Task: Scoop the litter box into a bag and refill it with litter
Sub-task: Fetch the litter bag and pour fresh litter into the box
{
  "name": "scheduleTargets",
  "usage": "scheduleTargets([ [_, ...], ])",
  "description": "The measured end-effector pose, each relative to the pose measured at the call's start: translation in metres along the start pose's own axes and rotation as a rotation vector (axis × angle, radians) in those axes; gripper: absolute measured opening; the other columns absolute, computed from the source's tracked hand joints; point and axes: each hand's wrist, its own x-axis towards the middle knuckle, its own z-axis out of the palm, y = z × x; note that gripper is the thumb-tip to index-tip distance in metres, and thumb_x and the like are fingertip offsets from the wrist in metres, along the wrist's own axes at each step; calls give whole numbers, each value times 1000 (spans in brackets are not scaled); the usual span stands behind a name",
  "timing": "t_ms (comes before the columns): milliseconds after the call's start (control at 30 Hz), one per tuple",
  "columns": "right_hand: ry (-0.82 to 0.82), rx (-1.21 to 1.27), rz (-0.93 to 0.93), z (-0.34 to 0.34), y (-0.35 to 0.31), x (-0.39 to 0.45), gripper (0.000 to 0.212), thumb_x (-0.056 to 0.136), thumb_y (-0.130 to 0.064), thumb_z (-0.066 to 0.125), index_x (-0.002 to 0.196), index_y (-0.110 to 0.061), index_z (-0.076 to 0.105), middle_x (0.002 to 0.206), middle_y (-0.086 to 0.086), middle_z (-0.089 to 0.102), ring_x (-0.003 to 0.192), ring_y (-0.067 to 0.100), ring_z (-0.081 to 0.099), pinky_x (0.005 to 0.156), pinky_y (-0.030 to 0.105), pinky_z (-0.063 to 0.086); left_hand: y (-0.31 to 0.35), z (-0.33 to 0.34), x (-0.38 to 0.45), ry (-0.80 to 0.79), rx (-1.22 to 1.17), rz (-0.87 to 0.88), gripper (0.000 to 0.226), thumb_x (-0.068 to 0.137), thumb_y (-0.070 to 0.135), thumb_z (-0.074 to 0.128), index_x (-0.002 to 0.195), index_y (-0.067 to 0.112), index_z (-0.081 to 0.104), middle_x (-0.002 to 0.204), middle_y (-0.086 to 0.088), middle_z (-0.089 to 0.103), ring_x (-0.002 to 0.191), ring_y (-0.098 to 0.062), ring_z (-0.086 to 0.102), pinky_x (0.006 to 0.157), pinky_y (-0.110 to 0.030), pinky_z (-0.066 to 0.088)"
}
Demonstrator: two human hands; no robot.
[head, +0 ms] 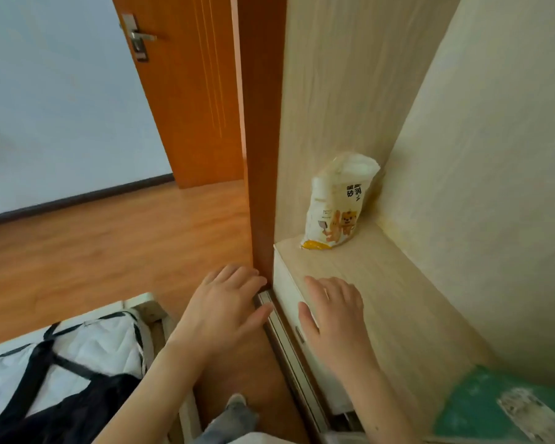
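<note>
Litter bag (337,206) stands upright at the back of the pale wood shelf (382,283), close to the shelf's rear right corner where the two wall panels meet, its base just in from the shelf's left front edge. Top of the bag looks folded or crumpled over; sealed or already opened, cannot tell. Nothing touches it.

Both hands are empty, fingers spread and loose, apart from each other. Right hand (334,312) hovers over the shelf's front left edge, well short of the bag. Left hand (228,302) is beside the orange door frame (260,139), over the metal floor track (269,315).

Progress, as a judgement: the reach for the litter looks like the step in hand. No litter box, scoop or waste is visible, so whether scooping is done cannot be told. Refill is not yet done, since the bag sits unheld on the shelf. A black bag (71,405) lies on white bedding (103,344) at lower left; its role is unclear.

Writing: the litter bag carries dark Chinese characters at upper right, including 砂 and 润, above a cartoon orange animal; smaller print is too blurred to read. The green thing (500,411) at the shelf's near right corner has a worn white patch, with no legible text.
</note>
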Motion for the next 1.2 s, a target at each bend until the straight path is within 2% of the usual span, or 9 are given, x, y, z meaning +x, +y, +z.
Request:
scheduleTargets([
  [100, -3, -57, 47, 4, -12, 39, 42, 93, -41, 32, 124, -22, 53, 113, 1, 62, 113, 27, 54, 97, 51, 44, -41, -7, 40, -30, -30, 73, 46, 92, 56, 38, 118, 26, 61, 118, 10, 59, 113, -13, 53, 89, -32, 47],
  [300, 8, 17, 146, 14, -13, 98, 38, 93, -39, 34, 123, -23, 51, 110, -4, 61, 107, 21, 53, 95, 40, 45, -85, 5, 111, -60, -99, 128, 44, 92, 54, 39, 118, 26, 61, 116, 12, 58, 111, -13, 52, 89, -32, 46],
  [533, 94, 97, 245, 17, 29, 158, 39, 89, -35, 37, 118, -17, 57, 101, 1, 62, 96, 24, 54, 81, 38, 48, -87, 31, 189, -74, -117, 139, 47, 90, 53, 34, 113, 24, 62, 113, 7, 62, 106, -16, 56, 84, -31, 49],
  [633, 88, 146, 250, 14, 50, 188, 45, 90, -38, 34, 122, -18, 57, 107, 1, 61, 101, 23, 53, 85, 39, 47, -82, 40, 225, -92, -145, 102, 49, 91, 53, 32, 122, 24, 57, 118, 8, 59, 110, -14, 53, 87, -30, 48],
  [767, 129, 181, 265, 13, 78, 226, 32, 93, -26, 53, 123, -17, 56, 109, 2, 60, 101, 23, 52, 85, 39, 47, -73, 59, 282, -103, -172, 103, 43, 94, 46, 45, 130, 24, 50, 125, 8, 56, 113, -14, 51, 89, -30, 47],
  [867, 176, 219, 279, 12, 94, 251, 29, 92, -21, 56, 120, -16, 57, 108, 3, 60, 100, 22, 51, 83, 37, 47, -68, 75, 325, -126, -268, 40, 45, 93, 39, 50, 134, 22, 44, 128, 5, 52, 116, -16, 49, 89, -32, 46],
  [967, 180, 234, 275, 17, 108, 276, 29, 91, -23, 50, 119, -14, 57, 105, 2, 58, 99, 21, 52, 81, 35, 47, -63, 94, 366, -175, -388, -52, 55, 90, 32, 57, 138, 17, 35, 133, -1, 47, 119, -20, 48, 92, -30, 43],
  [1033, 169, 248, 291, 23, 119, 294, 30, 92, -19, 53, 121, -13, 56, 108, 3, 57, 100, 21, 53, 82, 36, 49, -60, 107, 392, -200, -450, -96, 62, 87, 28, 61, 140, 14, 32, 135, -7, 45, 118, -23, 49, 93, -32, 43],
  [1200, 159, 257, 350, 30, 133, 325, 34, 92, -15, 55, 127, -12, 54, 114, 7, 56, 99, 23, 57, 83, 35, 50, -60, 138, 439, -334, -421, -222, 69, 85, 28, 65, 138, 8, 26, 130, -12, 46, 112, -27, 53, 85, -32, 44],
])
